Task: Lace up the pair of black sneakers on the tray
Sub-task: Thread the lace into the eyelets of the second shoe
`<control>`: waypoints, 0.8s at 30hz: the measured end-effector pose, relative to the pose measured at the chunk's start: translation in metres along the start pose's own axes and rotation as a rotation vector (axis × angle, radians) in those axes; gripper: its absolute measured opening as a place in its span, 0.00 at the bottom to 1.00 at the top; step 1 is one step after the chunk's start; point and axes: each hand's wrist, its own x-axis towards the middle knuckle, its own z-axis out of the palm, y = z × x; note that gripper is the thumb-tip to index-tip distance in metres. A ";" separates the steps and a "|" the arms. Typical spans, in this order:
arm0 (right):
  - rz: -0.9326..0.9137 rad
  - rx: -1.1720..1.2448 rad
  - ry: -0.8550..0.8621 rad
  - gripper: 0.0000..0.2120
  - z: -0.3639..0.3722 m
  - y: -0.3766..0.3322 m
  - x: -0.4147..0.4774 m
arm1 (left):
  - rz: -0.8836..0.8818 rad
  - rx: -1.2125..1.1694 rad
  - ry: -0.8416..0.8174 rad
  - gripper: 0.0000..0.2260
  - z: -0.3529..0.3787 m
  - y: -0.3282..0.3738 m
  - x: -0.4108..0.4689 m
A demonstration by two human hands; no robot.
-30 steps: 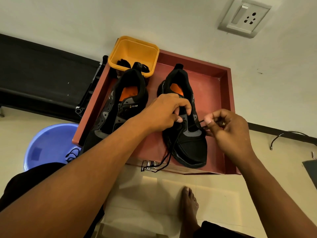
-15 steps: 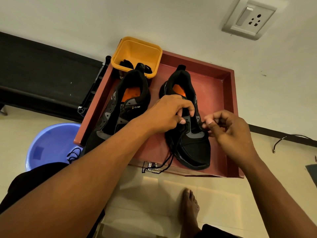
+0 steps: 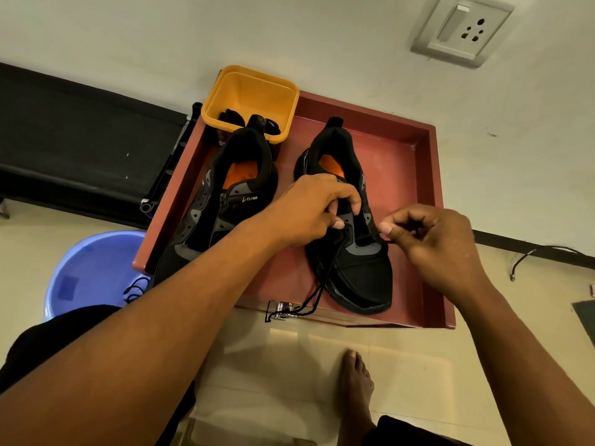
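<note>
The right hand (image 3: 431, 243) pinches the lace (image 3: 317, 294) end just right of the sneaker (image 3: 363, 278), lying toe toward the tray's (image 3: 415, 175) near edge; the left hand (image 3: 309, 210) grips its upper.

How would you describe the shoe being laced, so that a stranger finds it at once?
Start at the red tray, where two black shoes lie side by side. Take the right shoe, farther from the yellow tub. Unlike the left shoe, it has the left hand on it, and the right hand pinches its lace.
</note>
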 end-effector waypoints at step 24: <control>0.014 -0.064 0.021 0.05 -0.026 0.014 0.007 | 0.010 0.008 0.008 0.14 -0.001 0.000 0.000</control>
